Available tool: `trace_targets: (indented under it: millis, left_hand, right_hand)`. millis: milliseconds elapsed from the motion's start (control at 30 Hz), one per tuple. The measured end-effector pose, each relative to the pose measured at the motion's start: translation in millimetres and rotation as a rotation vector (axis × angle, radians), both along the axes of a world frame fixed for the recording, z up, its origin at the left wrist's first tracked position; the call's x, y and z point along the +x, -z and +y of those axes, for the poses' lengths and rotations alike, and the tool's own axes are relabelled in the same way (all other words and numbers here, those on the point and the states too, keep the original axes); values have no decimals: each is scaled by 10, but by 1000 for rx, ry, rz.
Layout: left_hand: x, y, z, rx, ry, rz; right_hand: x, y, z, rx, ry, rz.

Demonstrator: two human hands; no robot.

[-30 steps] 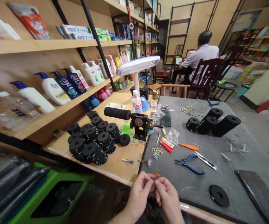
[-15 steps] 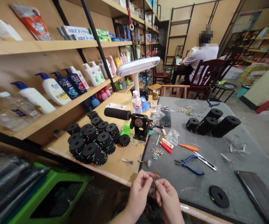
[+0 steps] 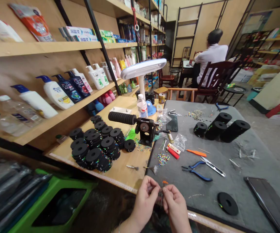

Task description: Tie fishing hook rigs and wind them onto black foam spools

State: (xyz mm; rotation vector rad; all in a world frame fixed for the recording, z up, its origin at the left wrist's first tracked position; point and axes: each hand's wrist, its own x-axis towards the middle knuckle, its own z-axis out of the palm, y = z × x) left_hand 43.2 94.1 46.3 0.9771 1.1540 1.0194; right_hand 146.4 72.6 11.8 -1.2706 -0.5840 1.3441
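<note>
At the table's front edge, my left hand (image 3: 146, 202) and my right hand (image 3: 175, 205) are close together, fingertips pinched. Between them is a thin dark piece with an orange tip (image 3: 165, 182); its kind is too small to make out. My right fingers grip it, while what my left fingers pinch is hidden. Just beyond my hands lie a small tuft of fine bristles (image 3: 154, 169) and a pile of coloured beads (image 3: 163, 159). To the right, blue-handled pliers (image 3: 198, 171), scissors (image 3: 214, 166) and a black foam spool (image 3: 228, 204) rest on the grey mat (image 3: 200, 207).
Stacked black foam spools (image 3: 95, 155) stand left of a black hand-cranked winder (image 3: 146, 129). Behind it are a bottle (image 3: 142, 106) and a white lamp (image 3: 143, 68). A phone (image 3: 271, 200) lies right. Shelves line the left; a person (image 3: 211, 60) sits farther back.
My left fingertips have shifted slightly, and more of the orange tip shows above my fingers. The seated person in the background has moved an arm and turned the head.
</note>
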Motion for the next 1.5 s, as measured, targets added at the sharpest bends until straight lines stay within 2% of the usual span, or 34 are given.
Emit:
trace_targets:
  millis: [200,467,800,1000,1200,1500]
  left_hand:
    - [34,19,42,-39,125,30]
    - [45,99,80,-50,102,28]
    - [68,94,62,-111,71,-2]
    - [84,93,26,-54,37,7]
    - [80,80,36,-58,63,22]
    - [52,59,15,161,142,2]
  right_hand:
    - [-1,-46,10,-2,3,-36]
    - [4,-26,18,-15,2,-22]
    - [1,8,0,-27,11,4]
    - [14,27,14,-25,38,44]
    - [21,22,9,-20,39,60]
    - [53,-46,41,-11,43,53]
